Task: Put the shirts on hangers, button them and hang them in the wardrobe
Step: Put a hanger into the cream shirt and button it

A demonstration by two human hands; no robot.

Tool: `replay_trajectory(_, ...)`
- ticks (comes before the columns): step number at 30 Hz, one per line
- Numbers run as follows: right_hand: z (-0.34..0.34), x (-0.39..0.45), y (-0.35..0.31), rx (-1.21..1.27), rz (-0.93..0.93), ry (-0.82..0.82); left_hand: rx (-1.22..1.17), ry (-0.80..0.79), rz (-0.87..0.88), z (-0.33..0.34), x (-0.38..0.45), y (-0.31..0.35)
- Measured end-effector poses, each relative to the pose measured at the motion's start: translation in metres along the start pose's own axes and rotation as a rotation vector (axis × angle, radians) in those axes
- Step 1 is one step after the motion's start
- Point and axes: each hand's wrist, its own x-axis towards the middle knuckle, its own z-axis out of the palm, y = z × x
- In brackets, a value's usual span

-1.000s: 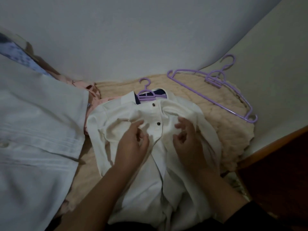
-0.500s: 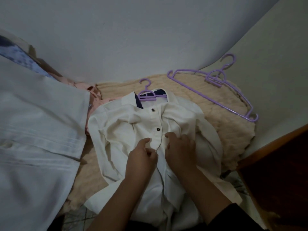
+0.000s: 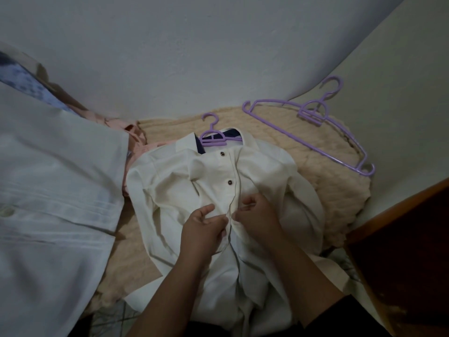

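Nearest, both forearms reaching in from the near edge of the blanket (image 3: 323,190). Left hand (image 3: 202,227) pinching the left edge of the white shirt's (image 3: 170,188) front opening, fingers curled on the cloth; right hand (image 3: 257,215) pinching the opposite edge, thumbs almost meeting at the third button position, the button itself hidden. Beyond the hands, two dark buttons (image 3: 230,182) fastened, so buttoning judged partly done, the lower front still gaping open toward the near edge. Shirt lying flat mid-blanket, long axis running near to far, collar pointing away, tail toward the person. At the collar, a purple hanger (image 3: 213,139) already inside, hook poking out at the far edge. Further right, a spare purple hanger (image 3: 313,111) at the far right corner. Off the left edge, another pale shirt (image 3: 48,190), not yet on a hanger as far as visible. Hanging in the wardrobe still to come
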Motion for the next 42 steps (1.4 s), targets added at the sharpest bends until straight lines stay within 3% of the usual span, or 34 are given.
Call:
replay_trajectory(7,0.004,-0.002,0.007,0.133,-0.081,-0.008,-0.121,-0.052,-0.003,0.001,0.001,0.0)
replay_trajectory(17,0.002,-0.011,0.014,0.161,-0.221,-0.093,0.061,-0.031,0.168,0.004,0.011,-0.018)
replay_trajectory(23,0.004,-0.007,0.016,0.004,-0.259,-0.123,0.151,-0.013,0.235,0.006,0.007,-0.02)
replay_trajectory(37,0.006,-0.004,0.024,-0.002,-0.227,-0.086,-0.152,-0.118,-0.126,-0.004,0.016,-0.013)
replay_trajectory(42,0.007,-0.004,0.021,-0.07,-0.262,-0.076,-0.078,-0.161,-0.115,-0.007,0.015,-0.009)
